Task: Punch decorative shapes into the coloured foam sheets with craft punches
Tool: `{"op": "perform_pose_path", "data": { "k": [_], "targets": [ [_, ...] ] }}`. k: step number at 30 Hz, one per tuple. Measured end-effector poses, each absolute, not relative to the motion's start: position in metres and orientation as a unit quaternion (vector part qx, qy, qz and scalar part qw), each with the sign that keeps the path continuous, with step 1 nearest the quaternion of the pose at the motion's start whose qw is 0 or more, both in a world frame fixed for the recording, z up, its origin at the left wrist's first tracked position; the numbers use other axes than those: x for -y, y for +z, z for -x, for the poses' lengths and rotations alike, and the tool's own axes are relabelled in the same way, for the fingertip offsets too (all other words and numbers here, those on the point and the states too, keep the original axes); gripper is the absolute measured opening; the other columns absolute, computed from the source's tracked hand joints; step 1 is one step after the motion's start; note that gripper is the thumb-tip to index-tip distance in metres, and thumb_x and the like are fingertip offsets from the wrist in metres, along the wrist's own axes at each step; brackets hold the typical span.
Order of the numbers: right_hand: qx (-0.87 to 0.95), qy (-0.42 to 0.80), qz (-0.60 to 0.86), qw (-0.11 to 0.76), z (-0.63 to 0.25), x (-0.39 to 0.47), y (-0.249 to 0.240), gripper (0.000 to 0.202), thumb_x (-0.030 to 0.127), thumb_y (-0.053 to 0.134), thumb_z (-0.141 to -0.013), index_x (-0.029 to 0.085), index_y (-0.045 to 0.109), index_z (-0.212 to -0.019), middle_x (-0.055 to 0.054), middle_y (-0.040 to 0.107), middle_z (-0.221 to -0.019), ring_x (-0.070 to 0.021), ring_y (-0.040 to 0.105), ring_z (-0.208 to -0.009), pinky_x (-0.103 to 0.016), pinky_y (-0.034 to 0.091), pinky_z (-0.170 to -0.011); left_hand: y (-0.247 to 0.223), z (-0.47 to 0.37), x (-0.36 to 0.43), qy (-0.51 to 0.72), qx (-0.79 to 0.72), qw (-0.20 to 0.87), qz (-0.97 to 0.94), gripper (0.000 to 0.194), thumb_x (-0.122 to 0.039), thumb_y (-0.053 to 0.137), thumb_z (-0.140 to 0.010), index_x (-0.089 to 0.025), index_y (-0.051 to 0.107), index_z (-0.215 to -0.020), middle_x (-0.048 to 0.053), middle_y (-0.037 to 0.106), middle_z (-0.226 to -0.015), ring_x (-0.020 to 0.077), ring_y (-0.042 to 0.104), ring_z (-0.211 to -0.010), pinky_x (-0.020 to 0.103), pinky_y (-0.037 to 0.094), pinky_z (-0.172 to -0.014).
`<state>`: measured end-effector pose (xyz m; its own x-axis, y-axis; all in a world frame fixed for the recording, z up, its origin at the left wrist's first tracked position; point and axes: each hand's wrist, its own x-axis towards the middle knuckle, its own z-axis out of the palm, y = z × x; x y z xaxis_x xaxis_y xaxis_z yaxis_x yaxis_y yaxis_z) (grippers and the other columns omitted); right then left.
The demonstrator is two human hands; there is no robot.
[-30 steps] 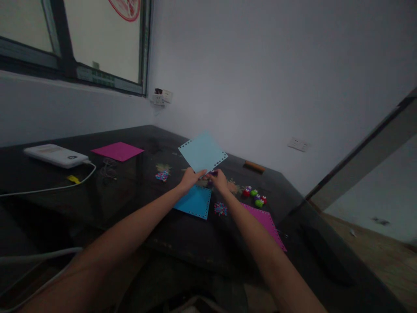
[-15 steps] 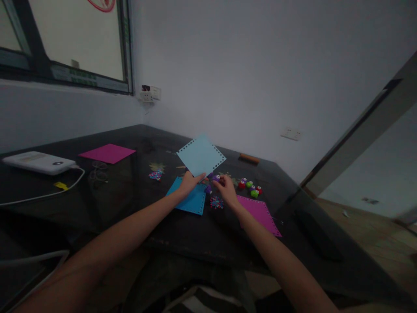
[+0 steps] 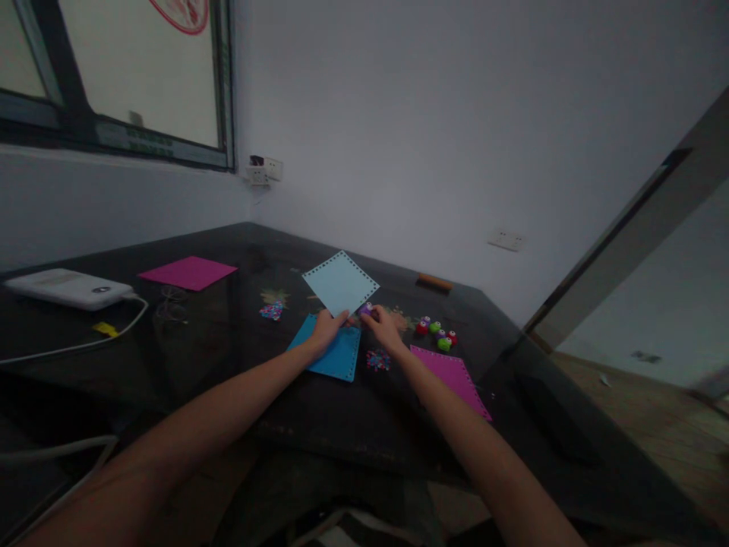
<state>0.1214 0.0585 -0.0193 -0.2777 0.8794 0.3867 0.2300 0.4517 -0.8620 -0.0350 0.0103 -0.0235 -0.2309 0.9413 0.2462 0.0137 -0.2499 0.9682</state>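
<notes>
Centrally, the pale blue sheet (image 3: 342,279) stands raised ahead of the person, above the dark surface (image 3: 364,414), turned like a diamond, one corner down toward the hands and the opposite corner pointing away. It looks about as wide as it is long, so no side makes a clear long axis; the line from near corner to far corner runs roughly forward from the left hand (image 3: 326,328). That hand is closed on the near corner, thumb over the face, and the two upper edges carry a row of punched holes.

The right hand (image 3: 386,328) has its fingertips drawn together on a small purple piece (image 3: 366,309), just to the right of the sheet's lower right edge. Whether the piece touches the sheet cannot be told from this view. Of the two, the left hand is nearer the sheet and the right hand nearer the piece, the gap between them being small.

Below the left hand, a brighter blue sheet (image 3: 336,358) lies flat, with a patch of tiny coloured bits (image 3: 378,360) just to its right. Farther right, beyond the right wrist, sit small red, green and purple balls (image 3: 436,331), with a pink punched sheet (image 3: 449,374) nearer the person
</notes>
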Motion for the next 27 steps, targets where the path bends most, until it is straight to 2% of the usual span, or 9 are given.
{"op": "perform_pose_path", "data": {
  "k": [4,8,11,14,17,21,27],
  "targets": [
    [0.681,0.361,0.394,0.501,-0.118,-0.07,-0.014,0.028,0.044,0.063,-0.066,0.021,0.049,-0.075,0.001,0.059,-0.074,-0.0169,0.057,-0.075,-0.031,0.045,-0.072,-0.017,0.034,-0.008,0.634,-0.463,0.402,-0.47,0.02,-0.03,0.059,-0.074,-0.012,0.065,-0.071,0.01,0.07,-0.071,0.0205,0.064,-0.066,0.03,0.049,-0.068],
    [0.628,0.446,0.383,0.509,-0.127,-0.046,0.005,0.035,0.041,0.069,-0.06,0.021,0.054,-0.084,-0.001,0.063,-0.08,-0.016,0.059,-0.069,-0.031,0.048,-0.064,-0.012,0.03,-0.007,0.66,-0.448,0.426,-0.427,0.022,-0.028,0.065,-0.07,-0.012,0.065,-0.085,0.011,0.071,-0.088,0.0217,0.065,-0.077,0.031,0.05,-0.071],
    [0.622,0.493,0.373,0.481,-0.143,-0.012,0.019,0.036,0.036,0.073,-0.06,0.018,0.062,-0.089,-0.001,0.064,-0.077,-0.0135,0.058,-0.062,-0.027,0.048,-0.059,-0.007,0.023,0.001,0.657,-0.435,0.436,-0.434,0.028,-0.031,0.068,-0.067,-0.013,0.065,-0.089,0.012,0.07,-0.098,0.0217,0.065,-0.083,0.03,0.05,-0.072],
    [0.574,0.559,0.374,0.467,-0.159,0.017,0.023,0.043,0.027,0.079,-0.053,0.019,0.065,-0.093,0.0,0.065,-0.081,-0.01,0.058,-0.056,-0.025,0.049,-0.056,0.0,0.012,0.014,0.641,-0.405,0.455,-0.467,0.03,-0.032,0.069,-0.067,-0.015,0.065,-0.091,0.011,0.07,-0.1,0.0221,0.065,-0.083,0.031,0.051,-0.071],
    [0.498,0.618,0.368,0.485,-0.168,0.033,0.015,0.047,0.019,0.083,-0.047,0.019,0.065,-0.091,0.0,0.067,-0.083,-0.0118,0.063,-0.063,-0.028,0.053,-0.067,0.005,0.003,0.027,0.635,-0.38,0.451,-0.498,0.032,-0.032,0.069,-0.066,-0.018,0.065,-0.094,0.01,0.069,-0.105,0.0234,0.065,-0.093,0.032,0.051,-0.078],
    [0.437,0.645,0.335,0.53,-0.17,0.036,0.003,0.036,0.027,0.081,-0.056,0.018,0.064,-0.087,-0.004,0.069,-0.089,-0.0176,0.068,-0.077,-0.034,0.054,-0.081,0.005,-0.002,0.032,0.626,-0.381,0.42,-0.535,0.041,-0.03,0.069,-0.066,-0.018,0.062,-0.105,0.01,0.065,-0.115,0.0232,0.06,-0.108,0.032,0.047,-0.09],
    [0.429,0.617,0.338,0.567,-0.168,0.037,0.0,0.041,0.027,0.082,-0.056,0.019,0.062,-0.09,-0.003,0.069,-0.09,-0.0186,0.069,-0.076,-0.035,0.055,-0.077,0.002,-0.003,0.029,0.611,-0.417,0.389,-0.549,0.05,-0.029,0.069,-0.067,-0.013,0.058,-0.113,0.013,0.064,-0.117,0.024,0.06,-0.107,0.035,0.044,-0.094]
  ]
}}
